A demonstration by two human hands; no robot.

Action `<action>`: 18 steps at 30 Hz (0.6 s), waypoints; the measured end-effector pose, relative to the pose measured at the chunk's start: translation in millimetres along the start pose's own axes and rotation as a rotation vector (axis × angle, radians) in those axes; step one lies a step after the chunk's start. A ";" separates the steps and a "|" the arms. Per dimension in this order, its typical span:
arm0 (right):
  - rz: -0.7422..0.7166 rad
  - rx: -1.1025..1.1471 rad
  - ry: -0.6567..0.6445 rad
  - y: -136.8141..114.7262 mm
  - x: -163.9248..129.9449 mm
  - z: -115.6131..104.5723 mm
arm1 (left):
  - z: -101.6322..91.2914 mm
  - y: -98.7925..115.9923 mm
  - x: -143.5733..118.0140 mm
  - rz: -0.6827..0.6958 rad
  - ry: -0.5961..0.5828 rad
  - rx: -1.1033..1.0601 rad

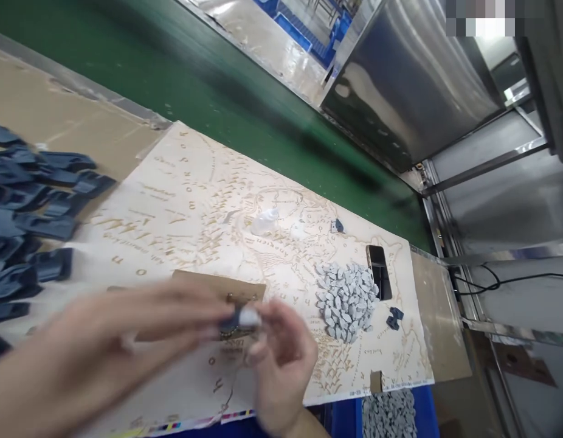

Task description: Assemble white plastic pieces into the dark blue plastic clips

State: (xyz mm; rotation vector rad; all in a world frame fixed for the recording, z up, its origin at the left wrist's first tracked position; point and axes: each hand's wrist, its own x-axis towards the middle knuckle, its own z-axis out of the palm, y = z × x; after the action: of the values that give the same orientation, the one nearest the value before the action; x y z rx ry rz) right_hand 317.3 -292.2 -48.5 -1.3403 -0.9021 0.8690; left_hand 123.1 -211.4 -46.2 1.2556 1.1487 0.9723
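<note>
My left hand (103,353) reaches in from the lower left, blurred, its fingertips meeting my right hand (281,359) over the printed paper sheet (185,201). Between the fingertips of both hands sits a small dark blue plastic part (233,319) with a pale piece at its right end. Under the hands lies a brown cardboard piece (217,286). A heap of several small grey pieces (345,301) lies just right of my right hand.
A pile of dark blue plastic parts (30,213) covers the left. A green conveyor belt (245,115) runs along the far side, with a steel machine housing (409,85) at the right. A blue bin (391,413) with grey pieces stands below the table's edge. Single blue parts (394,317) lie nearby.
</note>
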 end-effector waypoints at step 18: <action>0.012 -0.465 0.138 15.2 85.4 -96.9 | -80.2 55.6 100.6 0.163 0.046 1.150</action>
State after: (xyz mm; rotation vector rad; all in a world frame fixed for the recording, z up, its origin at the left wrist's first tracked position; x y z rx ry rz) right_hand 440.7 -253.7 -62.5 -1.7830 -1.0254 0.5827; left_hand 66.5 -92.5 1.8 2.2486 1.7440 0.3903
